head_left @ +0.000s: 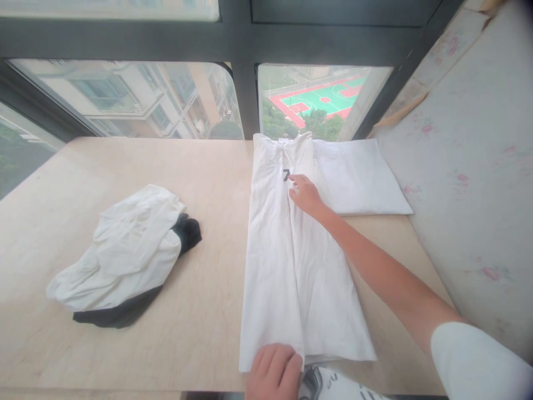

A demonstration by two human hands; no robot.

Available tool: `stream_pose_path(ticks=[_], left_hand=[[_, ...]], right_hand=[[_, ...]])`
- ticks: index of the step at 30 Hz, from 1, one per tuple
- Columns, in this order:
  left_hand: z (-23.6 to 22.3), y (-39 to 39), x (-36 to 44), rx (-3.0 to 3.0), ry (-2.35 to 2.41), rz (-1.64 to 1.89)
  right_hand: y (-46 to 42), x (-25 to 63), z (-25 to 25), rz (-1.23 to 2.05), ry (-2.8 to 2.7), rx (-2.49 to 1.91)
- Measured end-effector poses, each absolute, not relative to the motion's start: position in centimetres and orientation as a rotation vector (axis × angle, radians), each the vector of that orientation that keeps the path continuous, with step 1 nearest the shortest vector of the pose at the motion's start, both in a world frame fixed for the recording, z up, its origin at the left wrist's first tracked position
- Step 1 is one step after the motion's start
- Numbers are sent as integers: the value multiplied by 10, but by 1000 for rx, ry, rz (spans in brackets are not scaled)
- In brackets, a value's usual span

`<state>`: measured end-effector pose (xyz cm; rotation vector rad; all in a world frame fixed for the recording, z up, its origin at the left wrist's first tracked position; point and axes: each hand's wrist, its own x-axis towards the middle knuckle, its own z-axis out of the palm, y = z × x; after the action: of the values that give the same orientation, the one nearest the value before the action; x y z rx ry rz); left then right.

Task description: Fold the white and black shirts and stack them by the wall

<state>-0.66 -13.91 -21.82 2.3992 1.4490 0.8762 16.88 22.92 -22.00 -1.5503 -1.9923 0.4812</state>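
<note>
A white shirt [270, 250] lies lengthwise on the pale ledge, with a fold edge running down its middle. It has a small black print [286, 175] near the top. My right hand [306, 193] reaches in from the right, fingertips and thumb bent onto the fold edge beside that print. At the hem nearest me, my left hand [273, 373] has its fingers curled over the cloth; its thumb is mostly hidden.
A crumpled white-and-black garment [129, 250] lies at the left of the ledge [216, 311]. Flat folded white cloth [358, 175] sits at the back right, partly behind the shirt. Dark window frames [245, 100] stand behind; a floral-papered wall [466, 211] bounds the right side.
</note>
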Motion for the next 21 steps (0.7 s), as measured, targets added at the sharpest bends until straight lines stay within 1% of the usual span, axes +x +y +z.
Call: stream_pose_path(ticks=[3, 7, 12, 16, 21], left_hand=[[-210, -141, -7, 2331, 1492, 784], [-211, -142, -3, 2298, 1517, 601], [-219, -139, -12, 2349, 1506, 652], [-223, -138, -19, 2374, 1490, 687], [-228, -139, -19, 2368, 1514, 724]], right_hand=[[144, 198, -216, 528, -1997, -1526], [28, 243, -213, 538, -2031, -1517], [-89, 278, -212, 579, -2226, -1308], [-132, 279, -226, 440, -2221, -1326], [-137, 270, -242, 265, -2117, -1371]])
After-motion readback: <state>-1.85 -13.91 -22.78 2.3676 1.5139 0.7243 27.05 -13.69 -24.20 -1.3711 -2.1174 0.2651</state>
